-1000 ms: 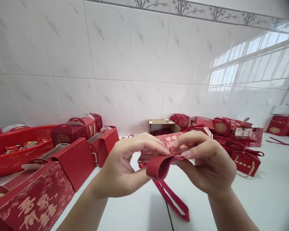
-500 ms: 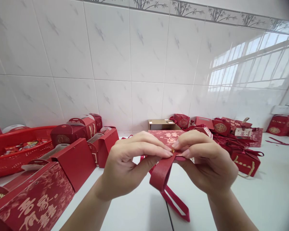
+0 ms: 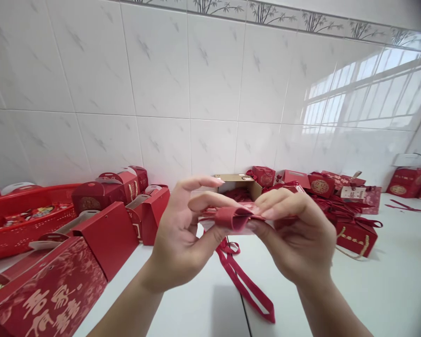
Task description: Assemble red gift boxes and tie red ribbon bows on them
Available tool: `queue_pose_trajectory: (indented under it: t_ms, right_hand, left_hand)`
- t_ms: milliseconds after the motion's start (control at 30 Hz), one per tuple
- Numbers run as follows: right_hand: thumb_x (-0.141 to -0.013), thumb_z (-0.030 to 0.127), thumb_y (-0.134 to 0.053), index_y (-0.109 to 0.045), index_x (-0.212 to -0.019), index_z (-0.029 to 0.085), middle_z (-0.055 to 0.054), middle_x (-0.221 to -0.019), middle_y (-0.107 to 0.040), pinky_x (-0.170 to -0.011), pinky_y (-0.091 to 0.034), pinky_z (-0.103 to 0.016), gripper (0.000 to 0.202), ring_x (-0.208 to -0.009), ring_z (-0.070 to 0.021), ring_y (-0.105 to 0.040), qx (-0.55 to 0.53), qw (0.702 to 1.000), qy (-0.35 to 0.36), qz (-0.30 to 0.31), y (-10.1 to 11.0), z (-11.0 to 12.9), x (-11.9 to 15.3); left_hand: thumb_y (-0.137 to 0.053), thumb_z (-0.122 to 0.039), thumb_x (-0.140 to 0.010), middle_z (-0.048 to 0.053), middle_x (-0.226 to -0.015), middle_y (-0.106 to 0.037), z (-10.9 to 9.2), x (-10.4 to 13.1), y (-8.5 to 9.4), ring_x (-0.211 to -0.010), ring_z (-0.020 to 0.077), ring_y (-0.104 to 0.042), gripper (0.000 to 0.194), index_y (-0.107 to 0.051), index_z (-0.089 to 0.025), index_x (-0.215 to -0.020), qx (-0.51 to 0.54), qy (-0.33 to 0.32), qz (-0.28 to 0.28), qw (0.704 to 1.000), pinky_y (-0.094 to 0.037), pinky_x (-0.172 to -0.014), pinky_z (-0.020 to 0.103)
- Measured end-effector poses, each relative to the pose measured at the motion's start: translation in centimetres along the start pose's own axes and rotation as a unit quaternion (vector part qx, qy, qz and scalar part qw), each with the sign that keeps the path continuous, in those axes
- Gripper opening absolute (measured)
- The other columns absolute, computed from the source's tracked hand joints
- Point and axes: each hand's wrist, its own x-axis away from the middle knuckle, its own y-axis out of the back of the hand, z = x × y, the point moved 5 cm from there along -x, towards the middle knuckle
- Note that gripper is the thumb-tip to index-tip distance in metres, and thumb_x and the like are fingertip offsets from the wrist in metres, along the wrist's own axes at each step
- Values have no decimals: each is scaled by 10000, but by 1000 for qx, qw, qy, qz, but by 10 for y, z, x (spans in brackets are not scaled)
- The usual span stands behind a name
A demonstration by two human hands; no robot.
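A red looped strap (image 3: 233, 218) on a pink and red box (image 3: 247, 206) is raised above the white table. My left hand (image 3: 187, 234) pinches the strap's left side between thumb and finger, its index finger lifted. With fingers and thumb, my right hand (image 3: 294, 229) grips the box's right edge beside the loop. Most of the box is hidden behind my fingers. A long red ribbon (image 3: 247, 285) with a small bow hangs below it.
A red basket (image 3: 31, 238) of wrapped items is at the left, beside several red boxes (image 3: 105, 243). An open cardboard box (image 3: 254, 187) stands by the tiled wall. Finished-looking red boxes (image 3: 356, 234) and ribbons (image 3: 403, 206) lie on the right.
The box has tilted, so its lettered face shows less and the loop faces me. My left index finger has lifted away. The open cardboard box behind is more visible.
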Motion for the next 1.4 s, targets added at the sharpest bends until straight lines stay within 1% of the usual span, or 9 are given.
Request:
queue_pose_trajectory:
  t_ms: [200,400,500,633,700,767,867,1167,1400]
  right_hand:
    - [-752,225,-723,-524,-755,225,38,-698,-614,-523,-491,-220,199,-624,-109,-602,-35,967,-249,-42,-8,-32,7]
    - [-758,396,-701,-677,-899,210,-51,-997,-673,-713,-544,-305,235,-879,-186,-647,20,931,-312,186,-3,-59,3]
    - [-774,456,-658,-720,-847,182,-60,-846,-711,-679,-554,-343,290,-789,-213,-673,20,897,-374,236,8,-72,6]
    - [-718,531,-675,-735,-832,133,-109,-784,-715,-696,-555,-432,419,-746,-289,-678,257,892,-367,-52,76,-90,-4]
    - [-728,535,-667,-690,-1062,124,-161,-1061,-676,-831,-534,-460,531,-880,-312,-674,336,871,-283,-221,111,-90,-6]
    - [-715,491,-703,-470,-1363,140,-204,-1432,-389,-944,-497,-403,773,-1067,-310,-624,309,872,-244,-290,132,-98,-5]
    - [-651,430,-777,-273,-1476,184,-197,-1553,-61,-976,-475,-321,997,-1217,-328,-522,239,880,-273,-305,141,-113,-1]
    - [-761,409,-627,-282,-1468,210,-150,-1518,-236,-1005,-461,-411,812,-1268,-288,-474,269,898,-277,-210,115,-103,-4]
    - [-762,387,-652,-395,-1408,226,-163,-1448,-379,-973,-471,-482,713,-1249,-305,-484,261,905,-274,-195,101,-99,-5]
  left_hand:
    - [-626,-137,-817,-68,-823,-687,21,2,3,-648,94,-670,383,-466,-321,-1112,7,139,-72,988,-556,-550,160]
    - [-644,-235,-814,8,-988,-680,29,-1,8,-691,146,-690,385,-442,-284,-1138,26,237,-68,969,-584,-551,227]
    - [-614,-291,-835,71,-1161,-625,39,0,8,-945,218,-673,443,-411,-280,-1229,-19,270,-9,963,-597,-757,349]
    - [-649,-332,-792,96,-1340,-495,45,-1,31,-1281,276,-451,590,-375,-288,-1313,-163,246,-63,953,-445,-1022,475]
    - [-667,-338,-765,83,-1358,-483,45,-2,48,-1283,279,-446,625,-381,-303,-1319,-209,245,-106,941,-433,-1032,479]
    - [-678,-338,-743,68,-1357,-491,46,-3,67,-1245,275,-484,653,-382,-313,-1325,-243,253,-145,925,-432,-1032,469]
    - [-671,-362,-738,72,-1375,-480,55,-3,89,-1221,290,-502,666,-380,-299,-1334,-303,295,-169,890,-427,-1029,463]
    - [-598,-463,-738,293,-1397,-373,141,19,130,-1313,476,-314,708,-387,-92,-1302,-517,489,-57,700,-369,-978,594]
    - [-612,-323,-717,302,-1173,-580,167,33,138,-1116,462,-549,642,-402,-77,-1271,-482,511,-40,711,-453,-843,554]
